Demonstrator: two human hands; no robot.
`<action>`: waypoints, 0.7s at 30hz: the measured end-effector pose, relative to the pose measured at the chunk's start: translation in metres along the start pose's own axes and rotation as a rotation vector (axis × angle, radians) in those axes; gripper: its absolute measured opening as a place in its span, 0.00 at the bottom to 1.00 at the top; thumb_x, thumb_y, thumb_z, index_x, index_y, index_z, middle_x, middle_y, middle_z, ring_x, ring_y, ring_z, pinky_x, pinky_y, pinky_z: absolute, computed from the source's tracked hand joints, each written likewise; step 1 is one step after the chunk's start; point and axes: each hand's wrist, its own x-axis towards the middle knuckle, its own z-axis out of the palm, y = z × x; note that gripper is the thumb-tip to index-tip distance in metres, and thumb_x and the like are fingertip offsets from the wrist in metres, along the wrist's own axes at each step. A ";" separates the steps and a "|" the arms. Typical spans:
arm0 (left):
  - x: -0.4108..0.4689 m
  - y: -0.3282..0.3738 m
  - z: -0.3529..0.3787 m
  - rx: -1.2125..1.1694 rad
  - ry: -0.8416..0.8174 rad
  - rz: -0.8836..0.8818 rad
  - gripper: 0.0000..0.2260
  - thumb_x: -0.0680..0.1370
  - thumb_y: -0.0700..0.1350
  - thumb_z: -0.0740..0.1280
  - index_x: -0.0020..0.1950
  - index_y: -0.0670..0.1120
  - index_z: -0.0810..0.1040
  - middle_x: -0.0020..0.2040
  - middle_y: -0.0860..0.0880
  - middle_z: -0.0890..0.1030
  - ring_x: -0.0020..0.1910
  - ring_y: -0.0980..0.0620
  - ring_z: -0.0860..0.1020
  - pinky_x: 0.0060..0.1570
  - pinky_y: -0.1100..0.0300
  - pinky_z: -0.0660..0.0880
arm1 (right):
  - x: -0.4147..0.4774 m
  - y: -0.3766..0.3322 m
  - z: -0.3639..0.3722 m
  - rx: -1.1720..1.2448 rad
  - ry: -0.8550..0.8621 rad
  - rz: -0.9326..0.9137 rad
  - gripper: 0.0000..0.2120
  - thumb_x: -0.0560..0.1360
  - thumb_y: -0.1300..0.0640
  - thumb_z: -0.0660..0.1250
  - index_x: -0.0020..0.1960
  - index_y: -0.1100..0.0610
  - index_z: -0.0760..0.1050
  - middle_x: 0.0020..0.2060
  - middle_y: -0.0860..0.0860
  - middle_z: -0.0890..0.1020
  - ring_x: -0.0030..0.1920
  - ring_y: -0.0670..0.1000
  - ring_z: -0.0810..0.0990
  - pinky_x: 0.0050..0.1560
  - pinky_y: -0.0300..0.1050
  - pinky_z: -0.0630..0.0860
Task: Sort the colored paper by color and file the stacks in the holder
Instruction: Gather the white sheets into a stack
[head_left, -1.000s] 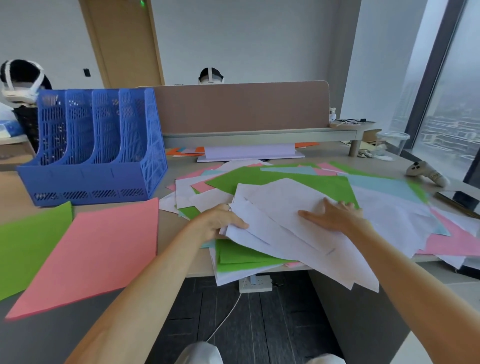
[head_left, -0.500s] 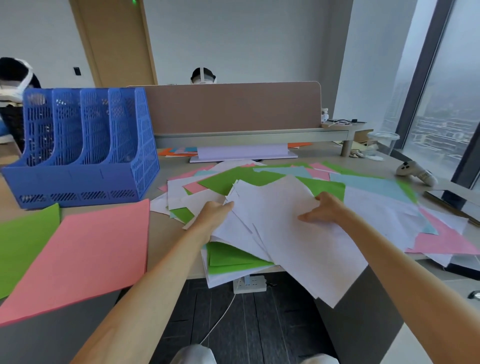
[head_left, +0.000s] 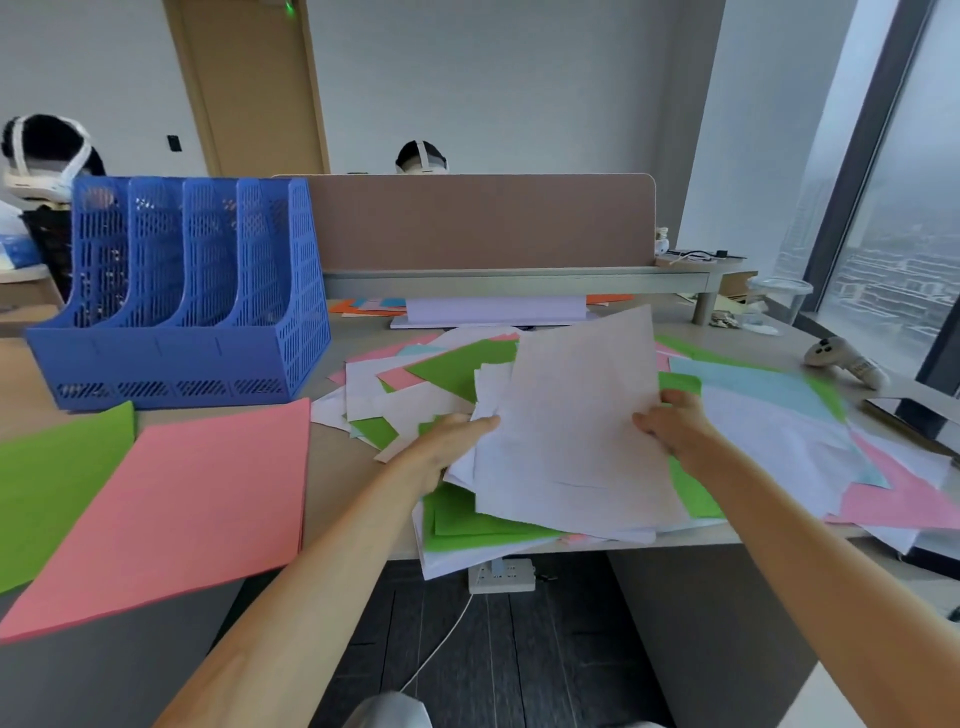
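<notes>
One white sheaf (head_left: 576, 415), side edges pinched by the fingers (head_left: 483, 423) of left hand (head_left: 447, 441) and right hand (head_left: 675, 426), right of the four-slot holder (head_left: 176, 364); one green stack (head_left: 52, 483) and one pink stack (head_left: 182, 514) before it, the pink overhanging the bench (head_left: 337, 457) edge

Left hand (head_left: 447, 441) fingers beneath white sheets (head_left: 571, 415); green stack (head_left: 52, 483) partly off-frame.

Soft window daylight, wide-angle edge warping, slight blur

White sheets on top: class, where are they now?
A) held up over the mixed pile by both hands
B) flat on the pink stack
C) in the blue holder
A: the left hand and right hand grip the white sheets at their side edges, tilted up over the mixed pile.
</notes>
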 end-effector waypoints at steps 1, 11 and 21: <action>-0.002 0.001 0.003 0.032 0.005 0.026 0.24 0.78 0.52 0.67 0.70 0.43 0.68 0.67 0.49 0.73 0.65 0.49 0.72 0.67 0.54 0.68 | -0.004 -0.001 0.005 0.000 -0.030 -0.003 0.10 0.71 0.73 0.64 0.40 0.59 0.76 0.39 0.58 0.79 0.37 0.54 0.76 0.40 0.47 0.71; -0.029 0.035 -0.001 -0.003 0.179 0.628 0.20 0.80 0.38 0.63 0.69 0.52 0.66 0.64 0.58 0.73 0.62 0.64 0.71 0.56 0.77 0.66 | -0.023 -0.029 0.008 0.342 -0.073 -0.124 0.26 0.63 0.44 0.77 0.56 0.56 0.79 0.51 0.54 0.85 0.48 0.51 0.83 0.51 0.49 0.79; -0.029 0.052 -0.023 -0.049 0.331 0.677 0.25 0.76 0.41 0.68 0.68 0.50 0.60 0.63 0.59 0.72 0.61 0.66 0.72 0.61 0.65 0.68 | -0.070 -0.091 0.017 0.417 0.071 -0.630 0.15 0.74 0.67 0.69 0.56 0.54 0.72 0.49 0.45 0.81 0.45 0.35 0.79 0.45 0.31 0.75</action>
